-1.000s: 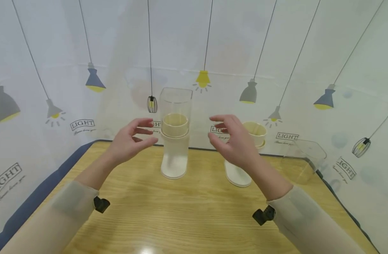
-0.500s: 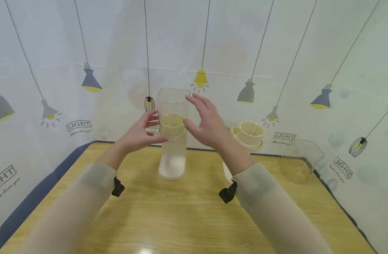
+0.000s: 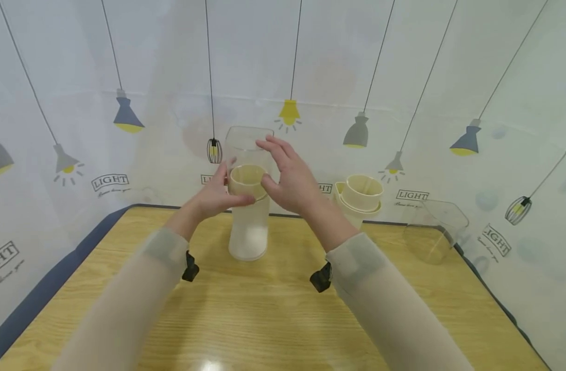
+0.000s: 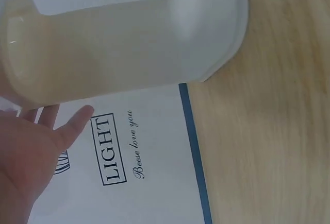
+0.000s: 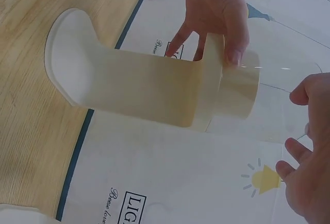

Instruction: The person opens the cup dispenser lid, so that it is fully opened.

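A cream stand point(image 3: 248, 232) with a flat foot stands upright on the table. A raised round collar point(image 5: 241, 95) tops it, and a clear container point(image 3: 246, 138) sits over that collar. My left hand point(image 3: 218, 195) grips the stand's head from the left, its thumb across the front and its other fingers mostly hidden behind. From the right, my right hand point(image 3: 289, 180) holds the clear container, thumb low and fingers near the upper edge. In the left wrist view, the left hand point(image 4: 31, 147) is at the stand's head.
A second cream stand point(image 3: 363, 193) with a round collar and spout is partly behind my right forearm. Farther right, a loose clear container point(image 3: 433, 234) lies near the back edge of the wooden table point(image 3: 245, 319). A curtain printed with lamps point(image 3: 357, 62) hangs close behind.
Both hands have moved inward from either side of the stand. The left has taken hold of the stand's head, the right of the clear container. The stand stays in place.
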{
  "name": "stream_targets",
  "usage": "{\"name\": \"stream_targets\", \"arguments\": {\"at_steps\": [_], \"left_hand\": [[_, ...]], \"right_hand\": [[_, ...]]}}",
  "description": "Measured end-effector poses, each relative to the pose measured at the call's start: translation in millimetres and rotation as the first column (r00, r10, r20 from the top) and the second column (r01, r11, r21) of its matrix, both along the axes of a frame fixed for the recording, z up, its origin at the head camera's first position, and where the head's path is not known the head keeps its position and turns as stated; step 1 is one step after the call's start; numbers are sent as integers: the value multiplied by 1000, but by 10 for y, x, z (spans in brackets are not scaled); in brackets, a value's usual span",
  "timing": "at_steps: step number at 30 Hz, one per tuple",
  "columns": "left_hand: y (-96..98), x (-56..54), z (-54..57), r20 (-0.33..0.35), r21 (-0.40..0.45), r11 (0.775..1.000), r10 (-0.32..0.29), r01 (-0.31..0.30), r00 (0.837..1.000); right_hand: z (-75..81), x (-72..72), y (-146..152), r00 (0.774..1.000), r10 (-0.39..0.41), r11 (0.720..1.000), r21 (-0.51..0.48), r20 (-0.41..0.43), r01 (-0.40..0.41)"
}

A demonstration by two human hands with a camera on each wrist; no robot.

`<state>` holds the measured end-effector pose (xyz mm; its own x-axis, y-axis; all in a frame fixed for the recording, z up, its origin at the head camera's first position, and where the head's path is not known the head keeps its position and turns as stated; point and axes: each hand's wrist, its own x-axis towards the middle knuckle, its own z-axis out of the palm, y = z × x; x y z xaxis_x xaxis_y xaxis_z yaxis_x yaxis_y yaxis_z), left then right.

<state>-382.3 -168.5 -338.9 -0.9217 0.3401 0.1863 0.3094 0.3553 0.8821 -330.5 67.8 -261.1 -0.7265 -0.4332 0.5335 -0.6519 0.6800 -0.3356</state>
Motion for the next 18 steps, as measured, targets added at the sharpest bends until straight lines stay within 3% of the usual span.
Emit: {"name": "stream_targets", "arguments": {"at_steps": [7,13,18], "left_hand": [[52,52,-179,-102,11,997,79,-79,992],[172,178,-304,-178,59,981,192,-184,965],[262,278,-340,-191,95,967,250,-236,949]], "right_hand": [[0,51,32,999,1,1000,-5,-36,-1],[-37,48,94,998,16,999,-35,-63,-18],[-59,57,147,997,25,997,-67,-77,-30]]}}
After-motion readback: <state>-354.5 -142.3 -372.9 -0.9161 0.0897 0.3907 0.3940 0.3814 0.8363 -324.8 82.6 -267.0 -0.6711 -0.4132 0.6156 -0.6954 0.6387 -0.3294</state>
